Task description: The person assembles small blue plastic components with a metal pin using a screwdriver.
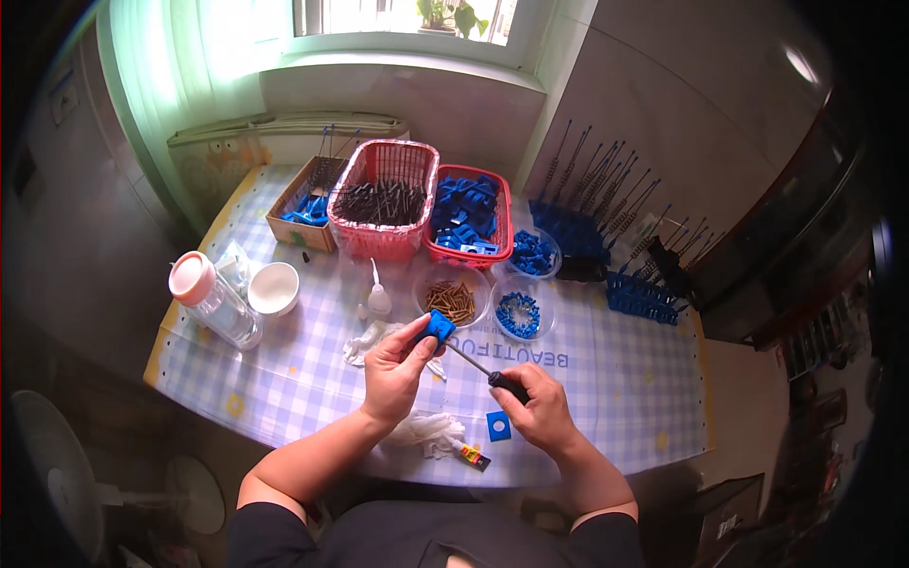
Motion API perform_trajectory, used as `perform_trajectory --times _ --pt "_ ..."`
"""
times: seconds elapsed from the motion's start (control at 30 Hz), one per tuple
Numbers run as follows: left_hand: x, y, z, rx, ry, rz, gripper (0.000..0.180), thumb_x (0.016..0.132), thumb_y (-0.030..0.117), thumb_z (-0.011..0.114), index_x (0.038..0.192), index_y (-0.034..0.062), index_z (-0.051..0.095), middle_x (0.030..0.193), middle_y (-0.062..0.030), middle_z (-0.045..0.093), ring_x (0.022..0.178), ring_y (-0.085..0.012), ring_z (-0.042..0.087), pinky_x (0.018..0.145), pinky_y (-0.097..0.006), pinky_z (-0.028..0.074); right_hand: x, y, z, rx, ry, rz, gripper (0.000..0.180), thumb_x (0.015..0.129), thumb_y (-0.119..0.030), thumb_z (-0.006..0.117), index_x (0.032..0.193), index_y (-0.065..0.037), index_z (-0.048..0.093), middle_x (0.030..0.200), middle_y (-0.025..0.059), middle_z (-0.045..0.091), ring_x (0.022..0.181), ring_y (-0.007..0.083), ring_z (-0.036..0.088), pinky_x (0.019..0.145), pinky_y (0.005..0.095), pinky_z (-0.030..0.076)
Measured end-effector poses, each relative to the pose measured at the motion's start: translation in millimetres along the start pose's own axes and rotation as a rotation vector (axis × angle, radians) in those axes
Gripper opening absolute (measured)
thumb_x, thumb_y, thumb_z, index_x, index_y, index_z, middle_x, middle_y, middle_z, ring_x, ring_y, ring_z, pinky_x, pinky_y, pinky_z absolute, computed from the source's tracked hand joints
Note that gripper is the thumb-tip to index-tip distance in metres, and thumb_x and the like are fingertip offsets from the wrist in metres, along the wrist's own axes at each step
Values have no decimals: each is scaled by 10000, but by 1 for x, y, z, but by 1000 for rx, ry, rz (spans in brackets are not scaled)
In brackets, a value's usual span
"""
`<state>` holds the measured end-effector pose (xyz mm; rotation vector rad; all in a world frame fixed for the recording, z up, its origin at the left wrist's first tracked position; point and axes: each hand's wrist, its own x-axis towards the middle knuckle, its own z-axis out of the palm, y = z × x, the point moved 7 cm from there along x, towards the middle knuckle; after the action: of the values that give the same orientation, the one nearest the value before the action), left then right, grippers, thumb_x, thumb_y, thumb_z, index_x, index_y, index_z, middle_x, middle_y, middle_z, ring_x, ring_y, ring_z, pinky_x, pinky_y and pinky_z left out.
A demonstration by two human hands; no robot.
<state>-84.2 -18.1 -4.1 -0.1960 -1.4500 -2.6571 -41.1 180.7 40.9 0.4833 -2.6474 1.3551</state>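
Observation:
My left hand [398,371] pinches a small blue plastic part [437,327] between thumb and fingers, above the middle of the table. Wrapped round the black handle of a screwdriver [471,359] is my right hand [538,409]. The screwdriver's shaft points up and left, its tip meeting the blue part; my grip hides just where it enters. Below my right hand a flat blue square with a round hole [498,426] lies on the cloth. Past the blue part stands a clear bowl of brass-coloured screw-like pieces [449,300], beside a bowl of small blue pieces [519,314].
Behind are a pink basket of dark rods [383,237], a red basket of blue parts [471,254] and a cardboard box [301,231]. A bottle [218,301] and white bowl [274,288] stand left. Blue racks with upright springs [644,295] stand right. Crumpled tissue [424,434] lies near.

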Motion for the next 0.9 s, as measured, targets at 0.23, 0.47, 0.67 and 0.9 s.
perform_trajectory --times 0.23,0.47,0.67,0.9 --pt "-3 -1 -1 31 7 11 343 929 5 618 1268 -28 581 1082 -101 672 946 -146 657 863 -298 559 -4 0 6 -8 -50 -19 165 872 -106 672 975 19 636 833 151 625 725 290 627 642 357 497" --pt "-3 0 -3 19 41 2 344 928 11 622 1268 -28 581 1090 -106 671 940 -149 660 864 -299 562 -3 -3 5 16 38 6 233 826 -100 715 995 -11 583 889 118 629 732 217 631 677 311 513" --pt "-2 -1 -4 -29 53 -10 334 927 6 621 1258 -26 590 1083 -101 675 944 -152 661 854 -303 568 -1 -14 0 -137 66 -179 155 860 -68 669 984 9 618 830 145 626 709 240 630 641 318 501" --pt "-4 0 0 -15 0 1 321 940 23 609 1259 -15 594 1090 -104 678 954 -149 660 858 -303 565 -3 -2 5 -26 -82 0 162 869 -99 670 986 0 617 832 147 618 711 296 622 637 368 501"
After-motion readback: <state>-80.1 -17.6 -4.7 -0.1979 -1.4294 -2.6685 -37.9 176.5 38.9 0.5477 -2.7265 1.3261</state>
